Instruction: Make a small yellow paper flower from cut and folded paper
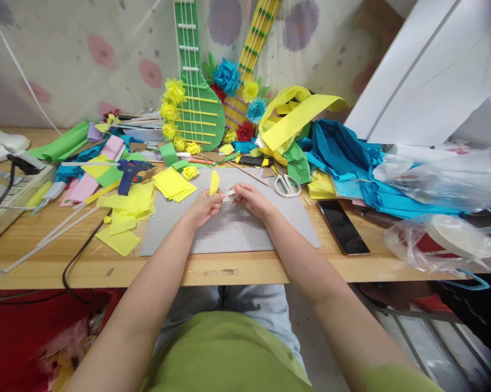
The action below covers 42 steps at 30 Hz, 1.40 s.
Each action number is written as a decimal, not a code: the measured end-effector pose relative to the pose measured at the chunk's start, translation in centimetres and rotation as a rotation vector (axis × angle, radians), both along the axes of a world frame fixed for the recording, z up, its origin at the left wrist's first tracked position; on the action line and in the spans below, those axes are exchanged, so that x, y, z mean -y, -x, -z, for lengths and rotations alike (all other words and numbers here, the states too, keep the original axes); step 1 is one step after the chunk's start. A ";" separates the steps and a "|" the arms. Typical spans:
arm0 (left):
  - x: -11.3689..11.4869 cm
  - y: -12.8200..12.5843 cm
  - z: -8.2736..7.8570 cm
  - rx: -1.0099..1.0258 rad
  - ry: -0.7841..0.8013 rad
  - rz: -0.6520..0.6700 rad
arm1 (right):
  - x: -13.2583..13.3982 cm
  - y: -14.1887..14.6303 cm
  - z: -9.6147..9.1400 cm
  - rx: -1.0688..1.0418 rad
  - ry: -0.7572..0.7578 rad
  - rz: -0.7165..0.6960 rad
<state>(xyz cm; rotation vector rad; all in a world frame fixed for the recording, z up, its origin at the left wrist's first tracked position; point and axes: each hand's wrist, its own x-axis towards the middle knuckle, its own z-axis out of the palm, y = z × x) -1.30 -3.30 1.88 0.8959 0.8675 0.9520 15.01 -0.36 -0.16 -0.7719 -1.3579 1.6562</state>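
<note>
Over the grey cutting mat (229, 234) my two hands come close together. My left hand (204, 208) is closed on a folded piece of yellow paper (214, 183), which sticks up above its thumb. Between the hands is a small white item (229, 194), too small to name. My right hand (251, 199) pinches its right end; the left fingertips are right beside it, and I cannot tell whether they touch it. A stack of yellow paper squares (174, 184) lies left of my hands, with a yellow paper flower (190, 172) by it.
A blue glue gun (129, 173) rests among paper scraps at left. White-handled scissors (287, 185) and a phone (343, 227) lie to the right. Two paper guitars, green (204, 117) and yellow (249, 60), stand at the back. Blue crepe paper (343, 147) is heaped behind the phone.
</note>
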 end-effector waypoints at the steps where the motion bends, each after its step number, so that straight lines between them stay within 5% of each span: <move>1: 0.0 0.1 0.0 0.012 0.002 0.007 | 0.0 0.0 0.0 -0.025 0.011 -0.014; 27: -0.3 0.5 0.0 0.079 0.016 0.002 | -0.2 -0.5 -0.4 -0.163 0.191 -0.220; 42: -0.4 0.6 0.4 0.022 -0.002 0.007 | -0.2 -0.5 0.1 -0.126 0.139 -0.217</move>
